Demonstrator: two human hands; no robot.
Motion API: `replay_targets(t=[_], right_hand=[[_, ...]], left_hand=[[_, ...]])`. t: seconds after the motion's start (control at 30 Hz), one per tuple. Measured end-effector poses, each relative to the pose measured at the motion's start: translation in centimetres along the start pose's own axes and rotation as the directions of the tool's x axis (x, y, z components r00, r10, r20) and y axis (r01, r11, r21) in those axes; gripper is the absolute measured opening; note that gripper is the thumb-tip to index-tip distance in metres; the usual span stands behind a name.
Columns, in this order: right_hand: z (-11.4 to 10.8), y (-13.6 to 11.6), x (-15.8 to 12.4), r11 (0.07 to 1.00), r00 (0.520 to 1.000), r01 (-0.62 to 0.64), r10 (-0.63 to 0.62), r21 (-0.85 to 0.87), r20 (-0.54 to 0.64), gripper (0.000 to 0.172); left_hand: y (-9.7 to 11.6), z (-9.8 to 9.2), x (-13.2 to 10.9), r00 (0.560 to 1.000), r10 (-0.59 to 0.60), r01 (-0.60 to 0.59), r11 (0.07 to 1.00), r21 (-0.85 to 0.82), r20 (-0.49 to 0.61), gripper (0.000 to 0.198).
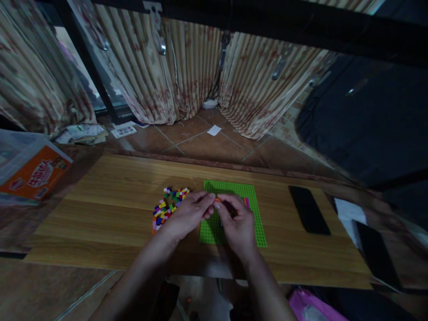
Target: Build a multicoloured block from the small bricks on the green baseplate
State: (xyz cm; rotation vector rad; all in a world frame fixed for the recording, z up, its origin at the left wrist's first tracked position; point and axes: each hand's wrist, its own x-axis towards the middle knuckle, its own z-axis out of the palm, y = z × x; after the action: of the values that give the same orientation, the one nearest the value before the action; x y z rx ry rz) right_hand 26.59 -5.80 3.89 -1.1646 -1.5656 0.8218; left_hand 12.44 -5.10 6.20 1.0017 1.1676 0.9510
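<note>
My left hand [192,209] and my right hand [239,223] meet above a green studded baseplate [230,186]. Their fingertips pinch together on a small orange-red toy brick [217,200], mostly covered by the fingers. Partly hidden behind my right hand, a few pink and orange bricks [246,202] sit on the baseplate. Left of my left hand lies a loose heap of small coloured bricks [163,210], in yellow, blue, white, green and purple.
The wooden table [100,214] carries a black phone-like slab [309,209] on the right. White paper [349,214] and another dark flat object [377,254] lie beyond its right end. A clear plastic box [36,165] with an orange label stands at left. Curtains [194,67] hang behind.
</note>
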Motion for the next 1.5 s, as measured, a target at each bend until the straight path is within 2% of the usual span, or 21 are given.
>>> replay_targets(t=[0.2, 0.37, 0.6, 0.7, 0.77, 0.83, 0.93, 1.1, 1.5], right_hand=[[-0.1, 0.2, 0.3, 0.998, 0.999, -0.004, 0.002, 0.056, 0.036, 0.012], [-0.1, 0.2, 0.6, 0.986, 0.996, -0.063, 0.053, 0.157, 0.068, 0.011], [-0.7, 0.0, 0.9, 0.956, 0.983, -0.169, 0.147, 0.241, 0.108, 0.017], [-1.7, 0.7, 1.4, 0.981, 0.992, -0.130, 0.129, 0.143, 0.011, 0.019], [-2.5, 1.3, 1.9, 0.998, 0.994, -0.066, 0.065, -0.005, -0.089, 0.022], [-3.2, 1.9, 2.3, 0.989, 0.992, -0.016, -0.002, -0.146, -0.125, 0.024], [-3.5, 2.4, 2.6, 0.961, 0.997, 0.020, -0.039, -0.276, -0.066, 0.024], [-2.9, 2.3, 2.8, 0.917, 0.998, 0.059, -0.042, -0.395, 0.052, 0.022], [-3.0, 2.4, 3.6, 0.888, 0.977, 0.121, -0.027, -0.444, 0.212, 0.024]], left_hand=[[-0.2, 0.2, 0.0, 0.999, 0.037, -0.037, 0.999, 0.028, -0.001, 0.046], [-0.3, 0.4, 0.0, 0.999, -0.041, 0.040, 0.993, -0.111, -0.007, 0.052], [-0.2, 0.2, 0.0, 0.994, -0.106, 0.107, 0.977, -0.186, 0.015, 0.051], [-0.2, 0.2, 0.0, 0.996, -0.077, 0.069, 0.981, -0.180, -0.036, 0.046], [-0.1, 0.1, 0.1, 0.995, -0.042, 0.026, 0.984, -0.177, -0.087, 0.040], [-0.1, -0.1, 0.3, 0.989, -0.025, -0.001, 0.984, -0.177, -0.148, 0.035], [-0.1, -0.6, 0.4, 0.977, -0.031, -0.001, 0.989, -0.151, -0.211, 0.031], [-0.3, -0.8, 0.4, 0.975, -0.004, -0.024, 0.992, -0.121, -0.221, 0.030], [-0.4, -0.8, 0.4, 0.978, 0.001, -0.018, 0.997, -0.078, -0.211, 0.032]])
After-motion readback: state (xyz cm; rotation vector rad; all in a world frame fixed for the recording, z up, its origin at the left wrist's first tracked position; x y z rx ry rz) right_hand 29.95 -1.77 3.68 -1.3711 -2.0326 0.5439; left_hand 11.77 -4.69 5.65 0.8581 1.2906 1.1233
